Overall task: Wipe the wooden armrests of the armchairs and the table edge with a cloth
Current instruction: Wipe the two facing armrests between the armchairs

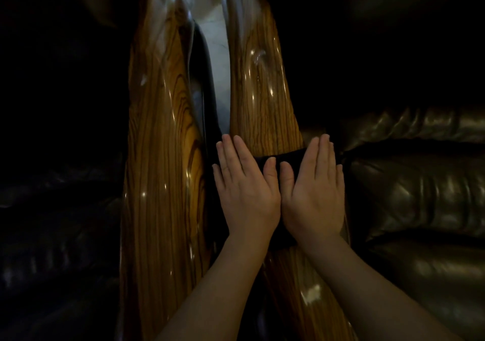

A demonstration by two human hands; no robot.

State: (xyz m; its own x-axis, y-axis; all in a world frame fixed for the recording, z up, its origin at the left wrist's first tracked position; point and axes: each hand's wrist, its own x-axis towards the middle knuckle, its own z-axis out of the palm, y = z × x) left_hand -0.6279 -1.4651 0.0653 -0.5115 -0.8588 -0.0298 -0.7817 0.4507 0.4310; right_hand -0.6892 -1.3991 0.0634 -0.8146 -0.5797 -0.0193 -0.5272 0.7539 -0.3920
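Two glossy wooden armrests run side by side away from me: the left armrest (160, 157) and the right armrest (262, 99). A dark cloth (278, 158) lies across the right armrest, mostly hidden under my hands. My left hand (245, 188) and my right hand (315, 188) press flat on the cloth, side by side, fingers straight and together, thumbs nearly touching. More of the right armrest shows below my wrists (301, 293).
Dark leather cushions of one armchair (420, 196) lie to the right, and another armchair's dark leather (52, 209) to the left. A narrow gap between the armrests shows pale floor (217, 52). The room is dim.
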